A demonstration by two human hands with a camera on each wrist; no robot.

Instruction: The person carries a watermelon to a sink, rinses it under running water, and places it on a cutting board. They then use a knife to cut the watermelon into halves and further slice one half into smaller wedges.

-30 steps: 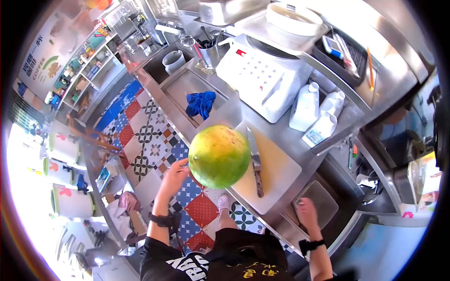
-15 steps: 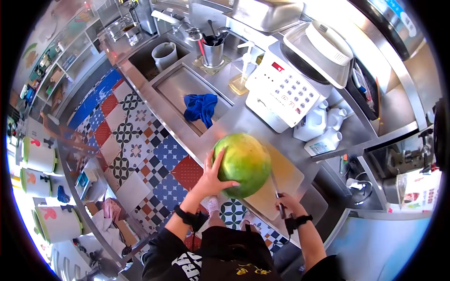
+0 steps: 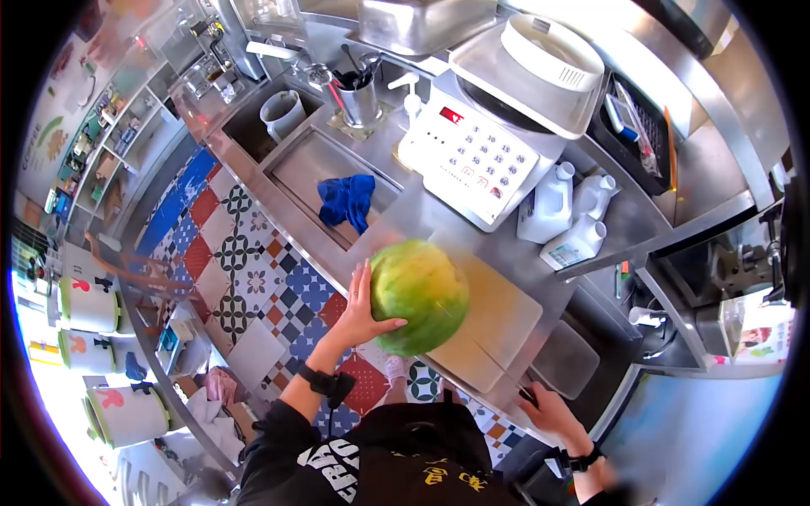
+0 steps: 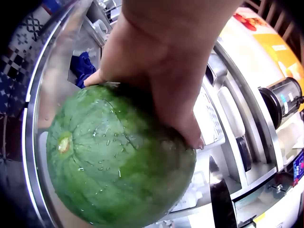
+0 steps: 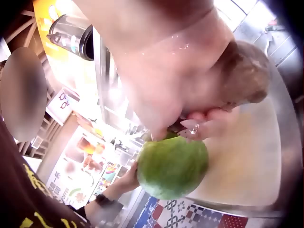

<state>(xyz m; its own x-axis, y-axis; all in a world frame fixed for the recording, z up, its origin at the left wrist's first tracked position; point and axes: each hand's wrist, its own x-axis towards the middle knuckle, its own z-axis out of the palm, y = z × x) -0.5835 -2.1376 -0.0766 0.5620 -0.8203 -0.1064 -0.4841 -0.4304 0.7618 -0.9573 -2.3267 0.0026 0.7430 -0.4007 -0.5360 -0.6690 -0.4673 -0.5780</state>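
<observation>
A large green watermelon (image 3: 419, 297), yellowish on top, overlaps the left part of the pale cutting board (image 3: 498, 325). Water drops cover its skin in the left wrist view. My left hand (image 3: 359, 316) lies against its left side, fingers straight and thumb spread across its front. My right hand (image 3: 548, 409), by the board's near right corner, grips a kitchen knife (image 4: 221, 192) by its brown handle (image 5: 249, 78). Edge-on in the head view, the blade shows as a thin line over the board toward the watermelon. Behind the right hand, most of the handle is hidden.
Behind the board stand a white weighing scale (image 3: 472, 160) and several white plastic jugs (image 3: 548, 207). A blue cloth (image 3: 346, 202) lies in a recessed metal tray (image 3: 295, 169) at the left. The counter's front edge (image 3: 316, 268) runs close beside the watermelon.
The knife lay on the board beside the watermelon; my right hand has taken its handle and drawn it rightward. My left hand has come from the watermelon's edge to lie against its side.
</observation>
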